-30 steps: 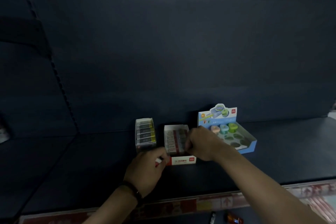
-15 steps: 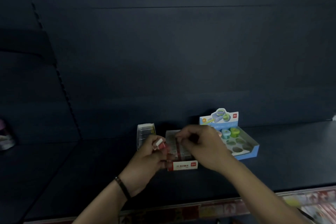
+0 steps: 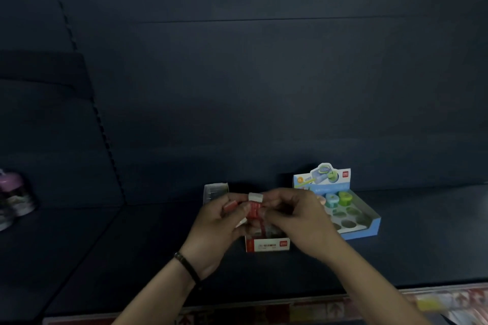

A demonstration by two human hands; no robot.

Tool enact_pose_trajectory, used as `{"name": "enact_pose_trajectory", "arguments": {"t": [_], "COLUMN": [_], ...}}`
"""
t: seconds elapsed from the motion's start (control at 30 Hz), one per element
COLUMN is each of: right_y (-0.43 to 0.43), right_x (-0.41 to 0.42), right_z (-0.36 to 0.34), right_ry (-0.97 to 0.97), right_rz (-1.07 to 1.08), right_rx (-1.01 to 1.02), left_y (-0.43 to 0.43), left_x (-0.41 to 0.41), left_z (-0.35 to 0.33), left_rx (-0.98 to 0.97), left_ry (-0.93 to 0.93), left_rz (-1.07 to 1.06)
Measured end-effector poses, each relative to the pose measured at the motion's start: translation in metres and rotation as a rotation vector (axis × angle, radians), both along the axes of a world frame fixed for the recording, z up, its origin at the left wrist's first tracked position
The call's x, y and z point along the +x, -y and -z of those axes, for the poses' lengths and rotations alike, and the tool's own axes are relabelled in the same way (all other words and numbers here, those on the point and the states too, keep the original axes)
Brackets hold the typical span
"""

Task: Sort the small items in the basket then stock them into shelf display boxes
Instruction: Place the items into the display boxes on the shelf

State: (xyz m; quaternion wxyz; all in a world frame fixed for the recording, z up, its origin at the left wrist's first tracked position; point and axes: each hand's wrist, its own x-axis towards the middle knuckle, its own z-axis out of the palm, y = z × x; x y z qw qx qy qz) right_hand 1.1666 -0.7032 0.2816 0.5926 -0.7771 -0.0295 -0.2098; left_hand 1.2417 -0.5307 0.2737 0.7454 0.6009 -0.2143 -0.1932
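Both hands meet above the red-and-white display box (image 3: 267,244) on the dark shelf. My left hand (image 3: 219,221) grips several small red-and-white erasers. My right hand (image 3: 295,216) pinches one eraser (image 3: 255,206), white end up, held between the two hands. Part of the box's inside is hidden by my hands. Right of it stands a blue display box (image 3: 369,224) with round slots, holding a blue sharpener (image 3: 332,199) and a green sharpener (image 3: 345,197) in its back row. A white box (image 3: 214,191) shows behind my left hand.
The dark shelf (image 3: 132,245) runs left and right of the boxes, with a dark back panel behind. A pink-topped object (image 3: 13,192) stands at the far left. A coloured price strip (image 3: 317,306) lines the shelf's front edge.
Both hands rose from the red-and-white box and came together. The right hand now pinches one eraser, held upright against the ones in the left hand.
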Motion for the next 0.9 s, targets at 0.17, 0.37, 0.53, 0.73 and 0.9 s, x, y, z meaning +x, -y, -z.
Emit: {"name": "enact_pose_trajectory", "arguments": {"t": [0.17, 0.37, 0.53, 0.73, 0.9], "right_y": [-0.008, -0.007, 0.009, 0.029, 0.028], "right_x": [0.002, 0.007, 0.006, 0.018, 0.036], "right_z": [0.003, 0.005, 0.005, 0.0, 0.005], "right_ry": [0.07, 0.083, 0.008, -0.291, -0.371], "right_rz": [0.089, 0.12, 0.099, 0.098, -0.062], "right_rx": [-0.028, -0.139, -0.248, -0.689, -0.812], "left_y": [0.003, 0.001, -0.015, -0.024, -0.021], "left_x": [-0.001, -0.006, 0.004, 0.0, 0.006], "left_z": [-0.002, -0.001, 0.017, 0.061, 0.08], "left_rx": [0.003, 0.008, 0.345, 0.555, 0.545], "left_ry": [0.03, 0.047, 0.376, 0.589, 0.634], "left_rz": [-0.083, -0.058, -0.182, -0.167, -0.169]}}
